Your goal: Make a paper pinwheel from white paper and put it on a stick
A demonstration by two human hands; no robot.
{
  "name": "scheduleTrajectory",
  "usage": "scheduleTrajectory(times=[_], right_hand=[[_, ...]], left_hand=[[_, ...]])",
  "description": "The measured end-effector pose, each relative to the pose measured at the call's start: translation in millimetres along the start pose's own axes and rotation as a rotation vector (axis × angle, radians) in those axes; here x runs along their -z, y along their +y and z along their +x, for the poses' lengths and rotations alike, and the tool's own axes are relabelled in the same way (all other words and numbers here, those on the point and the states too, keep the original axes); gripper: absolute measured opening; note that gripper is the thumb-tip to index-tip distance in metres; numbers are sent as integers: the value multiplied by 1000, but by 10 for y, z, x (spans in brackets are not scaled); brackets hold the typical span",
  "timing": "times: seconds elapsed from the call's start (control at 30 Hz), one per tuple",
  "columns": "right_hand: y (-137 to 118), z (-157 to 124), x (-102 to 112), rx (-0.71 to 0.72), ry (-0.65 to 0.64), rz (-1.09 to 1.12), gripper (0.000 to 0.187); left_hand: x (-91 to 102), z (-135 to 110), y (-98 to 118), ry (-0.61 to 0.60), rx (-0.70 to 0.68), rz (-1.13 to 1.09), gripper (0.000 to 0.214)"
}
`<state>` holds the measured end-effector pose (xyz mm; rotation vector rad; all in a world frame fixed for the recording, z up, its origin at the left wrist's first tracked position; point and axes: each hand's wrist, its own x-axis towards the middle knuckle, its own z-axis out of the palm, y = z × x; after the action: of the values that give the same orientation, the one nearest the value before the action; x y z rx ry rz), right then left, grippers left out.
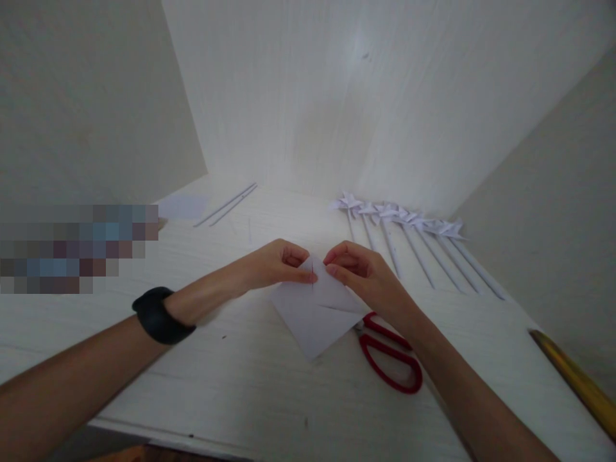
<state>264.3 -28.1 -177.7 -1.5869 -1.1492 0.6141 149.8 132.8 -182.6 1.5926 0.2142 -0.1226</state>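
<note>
A square sheet of white paper (312, 327) is held up in front of me, one corner pointing away and one toward me. Slits run in it from the far corner and from the right corner. My left hand (289, 262) pinches its far left edge, thumb on top. On the other side of the far slit, my right hand (353, 266) has thumb and forefinger closed on the paper's edge near that corner. Scissors with red handles (392, 356) lie at the sheet's right corner, their blades mostly hidden beneath the paper.
Several paper pinwheels (389, 215) on white sticks lie in a row at the back right. Two thin paper sticks (228, 204) and a pale sheet (183, 206) rest at the back left. Walls enclose the white table (231, 366). A yellow object (572, 378) stands at the right edge.
</note>
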Motion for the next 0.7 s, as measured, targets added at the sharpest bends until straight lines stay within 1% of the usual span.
scheduleTrajectory(times=[0.1, 0.23, 0.37, 0.53, 0.6, 0.7], right_hand=[[30, 6, -2, 25, 4, -11, 7], [67, 6, -8, 73, 31, -55, 4], [52, 12, -4, 118, 57, -51, 3], [47, 11, -11, 151, 58, -27, 4], [55, 5, -22, 153, 60, -31, 5], [55, -6, -39, 148, 55, -40, 4]], left_hand=[[-17, -16, -3, 7, -25, 20, 16], [-55, -51, -38, 21, -124, 185, 12], [-94, -78, -33, 68, -177, 293, 16], [-116, -71, 38, 187, -270, 286, 18], [-109, -60, 41, 206, -282, 268, 18], [-93, -48, 11, 202, -275, 253, 19]])
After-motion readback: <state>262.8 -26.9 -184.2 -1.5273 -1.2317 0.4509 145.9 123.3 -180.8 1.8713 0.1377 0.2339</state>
